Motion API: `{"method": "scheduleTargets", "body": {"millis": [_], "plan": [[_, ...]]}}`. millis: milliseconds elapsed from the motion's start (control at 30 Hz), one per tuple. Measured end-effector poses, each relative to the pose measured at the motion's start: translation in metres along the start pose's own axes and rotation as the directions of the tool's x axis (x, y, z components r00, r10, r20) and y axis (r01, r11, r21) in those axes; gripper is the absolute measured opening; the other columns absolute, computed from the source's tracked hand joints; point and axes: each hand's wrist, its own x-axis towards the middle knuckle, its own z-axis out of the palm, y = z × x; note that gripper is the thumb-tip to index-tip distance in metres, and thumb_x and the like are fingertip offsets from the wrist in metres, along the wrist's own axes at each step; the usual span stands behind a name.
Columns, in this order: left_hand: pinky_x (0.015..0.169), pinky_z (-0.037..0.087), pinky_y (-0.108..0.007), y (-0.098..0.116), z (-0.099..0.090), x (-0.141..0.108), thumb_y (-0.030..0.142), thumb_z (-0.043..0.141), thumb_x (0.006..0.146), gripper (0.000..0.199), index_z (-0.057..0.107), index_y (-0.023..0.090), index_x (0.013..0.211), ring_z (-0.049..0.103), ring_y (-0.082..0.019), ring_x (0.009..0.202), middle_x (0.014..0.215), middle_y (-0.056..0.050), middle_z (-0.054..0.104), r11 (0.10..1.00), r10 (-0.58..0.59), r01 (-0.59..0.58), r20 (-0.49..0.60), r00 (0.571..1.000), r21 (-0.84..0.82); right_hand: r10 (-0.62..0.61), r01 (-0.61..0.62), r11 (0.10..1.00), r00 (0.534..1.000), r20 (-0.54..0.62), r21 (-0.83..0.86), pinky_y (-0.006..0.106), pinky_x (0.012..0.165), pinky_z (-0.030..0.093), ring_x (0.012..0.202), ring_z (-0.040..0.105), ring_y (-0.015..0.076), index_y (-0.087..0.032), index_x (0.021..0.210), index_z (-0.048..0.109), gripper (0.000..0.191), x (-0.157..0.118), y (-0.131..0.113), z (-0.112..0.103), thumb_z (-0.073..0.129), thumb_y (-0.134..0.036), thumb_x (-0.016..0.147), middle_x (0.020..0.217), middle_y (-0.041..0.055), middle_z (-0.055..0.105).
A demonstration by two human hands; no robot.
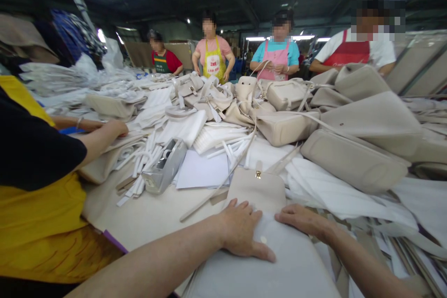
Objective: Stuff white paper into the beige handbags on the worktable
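Observation:
In the head view, a beige handbag [256,191] lies in front of me, its small gold clasp near the far edge and a thin strap trailing to the left. A smooth whitish sheet or panel [265,270] with a small round spot extends from it toward me. Flat across the place where the two meet rests my left hand [242,228], fingers and thumb spread. My right hand [303,219] touches the right side, its fingers stretched leftward; their undersides are hidden. I see nothing held in either hand.
A grey tape dispenser [165,165] and white paper sheets [202,169] lie beyond the bag. Beige bags [363,121] are heaped at the right. On the left, a co-worker's arm [99,142] reaches over the table. Several people stand across it.

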Motion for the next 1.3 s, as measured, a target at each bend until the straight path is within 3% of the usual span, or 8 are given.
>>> {"method": "scheduleTargets", "body": {"millis": [167, 333, 467, 567, 700, 900, 1133, 1300], "plan": [[0.106, 0.01, -0.056, -0.004, 0.0, -0.002, 0.078, 0.037, 0.068, 0.093, 0.027, 0.019, 0.139, 0.023, -0.035, 0.134, 0.142, -0.019, 0.035, 0.998, 0.067, -0.067, -0.022, 0.998, -0.009, 0.0, -0.005, 0.999, 0.996, -0.09, -0.05, 0.028, 0.081, 0.042, 0.09, 0.06, 0.021, -0.015, 0.086, 0.066, 0.058, -0.002, 0.003, 0.008, 0.02, -0.051, 0.091, 0.096, 0.008, 0.068], [0.105, 0.012, -0.059, -0.009, 0.004, 0.0, 0.081, 0.039, 0.063, 0.099, 0.03, 0.016, 0.138, 0.025, -0.037, 0.132, 0.141, -0.021, 0.034, 0.996, 0.087, -0.087, -0.008, 0.996, -0.022, 0.06, -0.102, 0.968, 0.982, -0.18, -0.23, 0.035, 0.083, 0.041, 0.089, 0.061, 0.0251, -0.016, 0.08, 0.063, 0.053, -0.009, 0.004, 0.014, 0.017, -0.04, 0.093, 0.089, 0.0125, 0.068], [0.104, 0.013, -0.06, -0.007, 0.004, 0.001, 0.081, 0.04, 0.063, 0.098, 0.033, 0.016, 0.136, 0.03, -0.038, 0.129, 0.139, -0.022, 0.037, 0.996, 0.083, -0.084, -0.018, 0.996, -0.015, 0.086, -0.248, 0.854, 0.935, -0.344, -0.458, 0.05, 0.08, 0.037, 0.09, 0.058, 0.0357, -0.012, 0.086, 0.062, 0.041, -0.029, -0.022, 0.005, 0.026, -0.032, 0.091, 0.092, 0.0209, 0.064], [0.103, 0.014, -0.061, -0.004, 0.001, -0.001, 0.081, 0.04, 0.063, 0.098, 0.033, 0.015, 0.136, 0.03, -0.038, 0.129, 0.138, -0.023, 0.037, 0.997, 0.072, -0.072, -0.003, 0.997, 0.001, -0.075, -0.227, 0.755, 0.902, -0.425, -0.615, 0.05, 0.085, 0.037, 0.1, 0.055, 0.0343, -0.014, 0.1, 0.062, 0.037, -0.038, -0.053, 0.003, 0.028, -0.027, 0.091, 0.105, 0.0186, 0.062], [0.104, 0.013, -0.061, -0.003, 0.001, -0.003, 0.081, 0.039, 0.063, 0.098, 0.034, 0.015, 0.135, 0.03, -0.038, 0.129, 0.139, -0.022, 0.038, 0.996, 0.089, -0.09, -0.024, 0.996, -0.01, -0.182, -0.022, 0.836, 0.932, -0.315, -0.548, 0.043, 0.104, 0.028, 0.127, 0.037, 0.0275, -0.012, 0.134, 0.042, 0.055, -0.04, -0.07, 0.025, 0.038, -0.043, 0.089, 0.139, 0.0139, 0.042], [0.107, 0.007, -0.058, -0.007, 0.01, -0.005, 0.082, 0.042, 0.06, 0.107, 0.024, 0.014, 0.141, 0.021, -0.036, 0.134, 0.145, -0.02, 0.029, 0.997, 0.059, -0.061, -0.045, 0.997, -0.052, 0.002, -0.069, 0.877, 0.99, -0.14, -0.475, 0.046, 0.111, 0.015, 0.137, 0.015, 0.028, -0.002, 0.141, 0.021, 0.084, -0.043, -0.046, 0.061, 0.026, -0.063, 0.085, 0.147, 0.0156, 0.017], [0.11, 0.008, -0.053, -0.037, 0.02, -0.025, 0.082, 0.042, 0.061, 0.109, 0.021, 0.01, 0.141, 0.015, -0.031, 0.137, 0.148, -0.019, 0.021, 0.993, -0.05, 0.039, -0.099, 0.994, -0.109, -0.007, -0.063, 0.887, 0.989, -0.151, -0.457, 0.049, 0.109, 0.017, 0.136, 0.015, 0.0273, -0.013, 0.142, 0.022, 0.078, -0.044, -0.046, 0.063, 0.026, -0.065, 0.085, 0.148, 0.0136, 0.017], [0.11, 0.011, -0.051, -0.04, 0.004, -0.039, 0.083, 0.044, 0.059, 0.111, 0.026, 0.008, 0.138, 0.019, -0.033, 0.135, 0.145, -0.022, 0.027, 0.988, -0.155, 0.151, -0.151, 0.976, -0.037, -0.027, -0.052, 0.885, 0.986, -0.163, -0.463, 0.05, 0.108, 0.02, 0.135, 0.02, 0.0288, -0.012, 0.141, 0.028, 0.075, -0.043, -0.046, 0.063, 0.028, -0.063, 0.085, 0.146, 0.0149, 0.025]]}}
